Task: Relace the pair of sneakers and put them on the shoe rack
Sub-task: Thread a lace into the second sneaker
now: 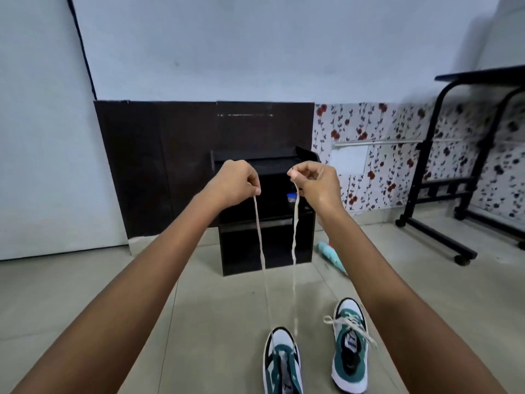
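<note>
Two green, white and black sneakers stand on the tiled floor at the bottom. The left sneaker (282,362) has a cream lace (260,237) running up from its front eyelets in two strands. My left hand (237,184) pinches one strand end and my right hand (314,184) pinches the other, both raised at arm's length. The right sneaker (350,345) is laced, with a tied bow. Behind my hands, against the wall, stands the black shoe rack (267,243).
A light blue folded umbrella (331,255) lies on the floor right of the rack. A black wheeled table (466,155) stands at the right by the floral wall. A small blue-lidded jar (292,198) sits on a rack shelf.
</note>
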